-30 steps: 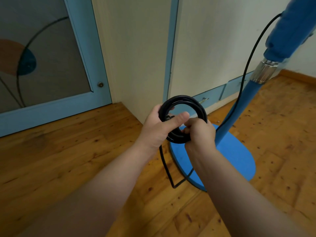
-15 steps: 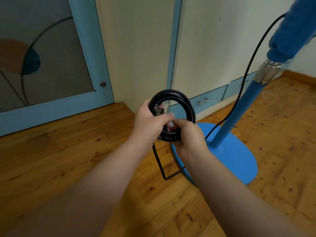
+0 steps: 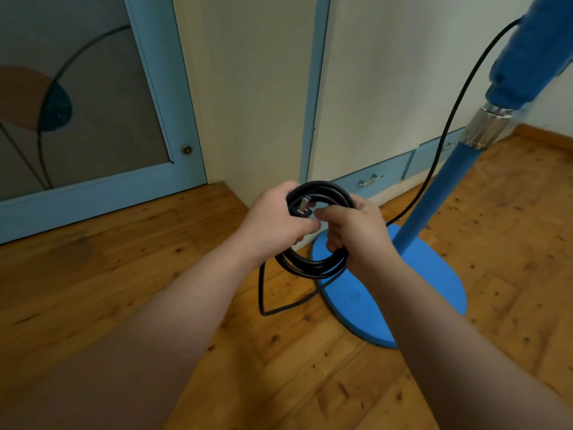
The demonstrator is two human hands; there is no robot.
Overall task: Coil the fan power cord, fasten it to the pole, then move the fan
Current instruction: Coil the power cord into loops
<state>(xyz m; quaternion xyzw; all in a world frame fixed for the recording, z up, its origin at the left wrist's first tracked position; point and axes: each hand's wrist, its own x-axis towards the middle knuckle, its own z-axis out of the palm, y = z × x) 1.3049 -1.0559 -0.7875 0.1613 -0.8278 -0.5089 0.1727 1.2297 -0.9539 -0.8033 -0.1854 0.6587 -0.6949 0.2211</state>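
I hold the black rubber power cord (image 3: pixel 310 268), wound into one round coil, above the wooden plank floor (image 3: pixel 124 274) and near the blue fan pole (image 3: pixel 434 197), I judge ready for fastening. My left hand (image 3: pixel 273 221) grips the coil's left side by its single plug (image 3: pixel 302 208), and my right hand (image 3: pixel 359 231) curls round the right side, so the loops cannot spring apart. One slack bend trails to the floor and one strand climbs toward the fan. There is one blue oval base (image 3: pixel 434 290).
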